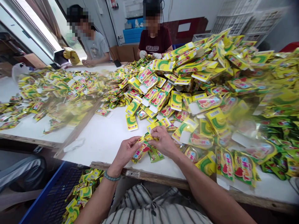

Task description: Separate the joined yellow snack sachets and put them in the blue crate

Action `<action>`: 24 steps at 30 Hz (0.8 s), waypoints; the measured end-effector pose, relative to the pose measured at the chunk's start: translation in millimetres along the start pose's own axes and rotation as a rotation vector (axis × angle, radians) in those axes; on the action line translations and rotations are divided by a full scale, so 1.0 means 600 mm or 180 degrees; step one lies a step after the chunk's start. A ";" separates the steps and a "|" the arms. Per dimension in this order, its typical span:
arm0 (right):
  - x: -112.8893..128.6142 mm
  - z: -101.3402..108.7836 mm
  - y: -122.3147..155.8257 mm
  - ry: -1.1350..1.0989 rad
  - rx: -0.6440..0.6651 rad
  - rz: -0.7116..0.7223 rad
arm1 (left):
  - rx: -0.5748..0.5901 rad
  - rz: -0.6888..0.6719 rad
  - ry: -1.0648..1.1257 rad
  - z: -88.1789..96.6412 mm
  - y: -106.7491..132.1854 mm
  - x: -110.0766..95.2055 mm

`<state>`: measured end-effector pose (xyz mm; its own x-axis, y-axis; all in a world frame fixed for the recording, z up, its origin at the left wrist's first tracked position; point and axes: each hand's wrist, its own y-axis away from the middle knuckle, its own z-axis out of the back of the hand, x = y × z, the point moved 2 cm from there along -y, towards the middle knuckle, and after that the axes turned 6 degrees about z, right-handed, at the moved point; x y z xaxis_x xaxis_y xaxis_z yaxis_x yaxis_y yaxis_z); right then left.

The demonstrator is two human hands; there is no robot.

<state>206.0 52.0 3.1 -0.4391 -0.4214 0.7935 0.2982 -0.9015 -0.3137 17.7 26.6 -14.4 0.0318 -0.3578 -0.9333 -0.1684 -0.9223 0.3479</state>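
In front of me, above the table edge, my left hand (127, 151) is closed on a yellow packet (139, 153) with red watermelon print, thumb on top. My right hand (163, 140) is beside it, its thumb and fingers pinched on a small yellow-green packet (148, 137) between the two hands. The fingers hide much of that piece. A green packet (155, 155) lies on the table just under my right hand. Close beyond my hands lie more yellow packets (131, 122) with white card flaps.
A high heap of yellow packets (163, 96) covers the table's middle and right. Small green packets (280, 124) lie far right. A wooden strip (80, 124) divides the white tabletop (102, 137). Below left stands a blue crate (50, 193) of packets. Two people sit across the table.
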 end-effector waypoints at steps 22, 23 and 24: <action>0.010 -0.040 0.015 -0.0600 0.0560 -0.0282 | -0.0331 0.0435 0.0299 -0.011 0.010 -0.005; 0.008 -0.042 0.014 -0.0619 0.0542 -0.0300 | -0.0334 0.0478 0.0349 -0.013 0.011 -0.007; 0.007 -0.042 0.013 -0.0646 0.0503 -0.0327 | -0.0328 0.0490 0.0393 -0.014 0.012 -0.009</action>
<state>185.0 40.5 -9.2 -0.2998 -0.2857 0.9102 0.3964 -0.9051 -0.1536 24.3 20.6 -6.4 0.1350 -0.5050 -0.8525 -0.0792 -0.8631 0.4988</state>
